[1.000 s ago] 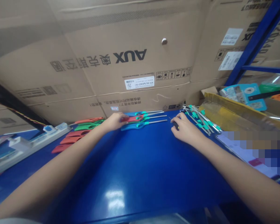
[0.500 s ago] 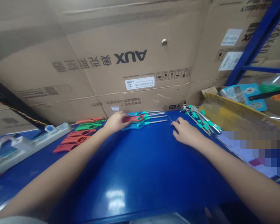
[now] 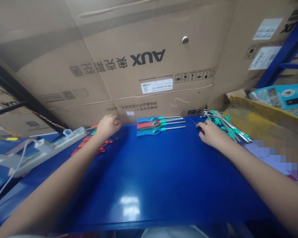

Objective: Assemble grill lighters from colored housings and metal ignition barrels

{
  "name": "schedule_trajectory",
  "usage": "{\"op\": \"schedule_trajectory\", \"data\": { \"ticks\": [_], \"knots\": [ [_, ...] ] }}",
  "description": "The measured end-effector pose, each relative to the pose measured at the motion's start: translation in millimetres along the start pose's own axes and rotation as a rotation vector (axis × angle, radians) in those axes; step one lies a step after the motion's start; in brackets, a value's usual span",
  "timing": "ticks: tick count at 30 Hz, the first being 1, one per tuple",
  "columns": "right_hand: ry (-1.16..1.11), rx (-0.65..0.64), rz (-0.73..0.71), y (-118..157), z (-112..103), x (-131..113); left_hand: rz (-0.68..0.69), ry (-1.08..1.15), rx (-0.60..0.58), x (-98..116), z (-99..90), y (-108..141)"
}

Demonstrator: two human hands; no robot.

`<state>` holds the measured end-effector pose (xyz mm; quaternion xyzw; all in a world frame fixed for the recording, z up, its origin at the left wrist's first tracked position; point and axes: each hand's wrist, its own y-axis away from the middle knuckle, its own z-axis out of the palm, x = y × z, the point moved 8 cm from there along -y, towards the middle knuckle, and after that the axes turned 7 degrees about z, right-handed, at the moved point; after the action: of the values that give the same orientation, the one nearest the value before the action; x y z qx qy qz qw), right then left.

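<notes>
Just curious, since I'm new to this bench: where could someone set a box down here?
The biggest free patch is the blue bench top, in front of the row of long lighters and between the left hand and right hand. It's crowded at the back: red plastic pieces beside the left hand, green-tipped metal rods beside the right.

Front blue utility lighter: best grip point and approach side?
Probably the blue handle of the front lighter, from above and the near side, fingers across it. It lies flat, frontmost of the lighters, and the handle is far wider than the thin metal nozzle pointing right.
</notes>
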<state>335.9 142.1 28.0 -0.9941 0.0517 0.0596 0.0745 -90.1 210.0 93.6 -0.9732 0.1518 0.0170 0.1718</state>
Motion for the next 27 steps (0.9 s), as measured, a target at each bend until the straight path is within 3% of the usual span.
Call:
{"op": "schedule_trajectory", "data": {
  "ticks": [3,6,12,15,19,24,27],
  "knots": [
    [-0.007,0.037,0.001,-6,1,5,-0.104,-0.087,-0.054,-36,2.7,4],
    [-0.016,0.079,-0.007,-9,3,6,-0.164,-0.14,-0.118,-58,7.3,7],
    [-0.004,0.172,-0.015,-11,2,7,-0.193,-0.171,-0.243,-73,18.9,6],
    [-0.021,0.277,-0.071,-8,-8,2,-0.176,-0.187,-0.275,-71,21.3,5],
    [-0.185,0.486,-0.263,6,-31,-16,-0.118,-0.228,-0.274,-62,17.9,6],
    [-0.296,0.518,-0.399,29,-43,-42,-0.032,-0.279,-0.206,-36,1.6,8],
    [-0.205,0.501,-0.662,52,-44,-72,0.038,-0.277,-0.165,-1,-9.3,13]
  ]
}}
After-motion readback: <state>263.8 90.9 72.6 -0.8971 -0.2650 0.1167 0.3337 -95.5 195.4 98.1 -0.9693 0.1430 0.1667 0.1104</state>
